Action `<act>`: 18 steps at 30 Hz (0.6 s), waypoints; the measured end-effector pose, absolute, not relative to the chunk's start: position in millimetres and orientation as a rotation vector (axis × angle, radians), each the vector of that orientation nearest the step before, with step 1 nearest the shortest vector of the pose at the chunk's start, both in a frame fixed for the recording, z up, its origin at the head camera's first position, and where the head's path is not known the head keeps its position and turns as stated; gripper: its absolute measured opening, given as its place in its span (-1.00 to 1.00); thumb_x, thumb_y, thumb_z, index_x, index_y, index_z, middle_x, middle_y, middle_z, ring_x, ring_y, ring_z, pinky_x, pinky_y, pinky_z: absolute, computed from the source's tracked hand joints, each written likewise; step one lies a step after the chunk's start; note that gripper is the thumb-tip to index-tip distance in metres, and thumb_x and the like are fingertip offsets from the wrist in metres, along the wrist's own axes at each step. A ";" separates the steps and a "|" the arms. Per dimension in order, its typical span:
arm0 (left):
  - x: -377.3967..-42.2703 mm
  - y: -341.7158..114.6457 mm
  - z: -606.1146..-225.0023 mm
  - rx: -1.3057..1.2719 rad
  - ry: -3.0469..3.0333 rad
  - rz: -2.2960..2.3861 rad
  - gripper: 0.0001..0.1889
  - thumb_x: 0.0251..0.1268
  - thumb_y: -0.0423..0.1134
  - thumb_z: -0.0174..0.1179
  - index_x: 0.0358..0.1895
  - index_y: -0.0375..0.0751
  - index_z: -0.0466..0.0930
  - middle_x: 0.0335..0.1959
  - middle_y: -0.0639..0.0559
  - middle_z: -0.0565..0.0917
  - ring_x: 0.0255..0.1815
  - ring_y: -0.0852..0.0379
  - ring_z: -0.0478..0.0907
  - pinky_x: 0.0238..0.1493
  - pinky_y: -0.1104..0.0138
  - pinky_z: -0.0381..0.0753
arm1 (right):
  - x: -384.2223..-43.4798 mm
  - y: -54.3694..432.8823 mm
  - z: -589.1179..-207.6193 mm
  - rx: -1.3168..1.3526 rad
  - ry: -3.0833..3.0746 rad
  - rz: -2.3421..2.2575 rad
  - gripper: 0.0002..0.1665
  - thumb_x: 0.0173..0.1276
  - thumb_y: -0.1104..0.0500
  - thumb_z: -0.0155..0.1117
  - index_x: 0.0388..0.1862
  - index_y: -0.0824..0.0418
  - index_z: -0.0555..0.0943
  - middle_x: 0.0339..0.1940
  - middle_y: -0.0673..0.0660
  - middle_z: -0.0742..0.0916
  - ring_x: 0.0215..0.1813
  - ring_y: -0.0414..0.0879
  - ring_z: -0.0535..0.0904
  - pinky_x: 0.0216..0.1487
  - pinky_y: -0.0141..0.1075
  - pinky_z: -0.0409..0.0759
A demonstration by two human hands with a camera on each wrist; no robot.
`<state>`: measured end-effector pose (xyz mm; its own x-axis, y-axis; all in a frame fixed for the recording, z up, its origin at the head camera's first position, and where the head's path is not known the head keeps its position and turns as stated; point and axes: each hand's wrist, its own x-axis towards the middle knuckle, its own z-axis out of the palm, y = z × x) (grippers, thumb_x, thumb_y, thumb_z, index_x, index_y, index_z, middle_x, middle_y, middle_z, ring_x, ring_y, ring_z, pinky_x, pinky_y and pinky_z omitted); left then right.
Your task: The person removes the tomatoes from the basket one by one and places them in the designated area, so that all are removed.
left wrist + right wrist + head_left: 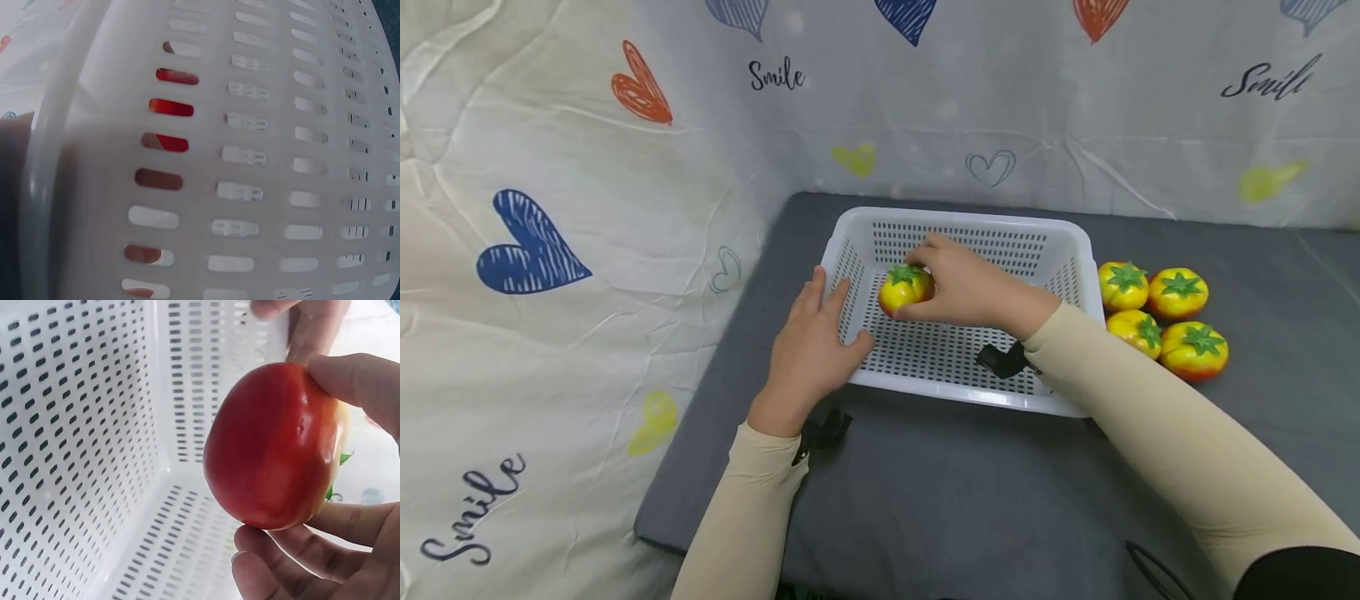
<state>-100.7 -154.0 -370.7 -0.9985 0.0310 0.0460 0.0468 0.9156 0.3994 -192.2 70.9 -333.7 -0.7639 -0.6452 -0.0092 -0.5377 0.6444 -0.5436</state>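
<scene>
A red-and-yellow tomato point(904, 288) with a green star-shaped top is above the inside of a white perforated plastic basket point(966, 398), towards its left end. My right hand point(962, 283) grips the tomato between thumb and fingers. In the right wrist view the tomato's red underside point(269, 450) faces the camera, apart from the basket floor. My left hand point(812, 346) lies at the basket's left rim, its fingers extended and its thumb over the near corner. Through slots in the basket wall point(200, 169), the left wrist view shows bits of red.
Several similar tomatoes point(1180, 293) are grouped on the grey-covered table point(962, 500) just right of the basket. A light cloth point(925, 108) printed with hearts hangs behind and at the left. A black cable point(1153, 571) lies near the front right.
</scene>
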 end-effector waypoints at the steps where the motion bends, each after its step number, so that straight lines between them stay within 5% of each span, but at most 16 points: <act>1: -100.8 -153.8 -370.5 -0.060 -3.036 -0.635 -0.17 0.33 0.05 0.20 0.65 -0.15 0.25 0.75 -0.22 -0.05 0.70 -0.31 0.02 0.28 -0.37 0.48 | -190.3 72.6 -332.5 -0.972 2.663 -0.782 -0.09 0.19 -0.21 0.57 0.34 0.34 0.58 0.15 0.18 0.59 0.04 0.01 0.58 0.12 -0.17 0.68; 18: -101.1 -153.9 -371.9 -0.043 -3.032 -0.657 -0.16 0.32 0.05 0.20 0.65 -0.13 0.25 0.75 -0.20 -0.06 0.72 -0.27 -0.01 0.34 -0.36 0.41 | -146.4 124.6 -317.4 -0.919 2.715 -0.861 -0.09 0.17 -0.12 0.63 0.40 0.24 0.51 0.22 0.11 0.65 0.18 0.01 0.57 0.29 -0.01 0.59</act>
<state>-101.1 -153.9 -371.9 -0.9989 0.0187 0.0438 0.0351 0.9099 0.4133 -146.4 124.6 -317.4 -0.8014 -0.5967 0.0410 -0.5112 0.6478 -0.5648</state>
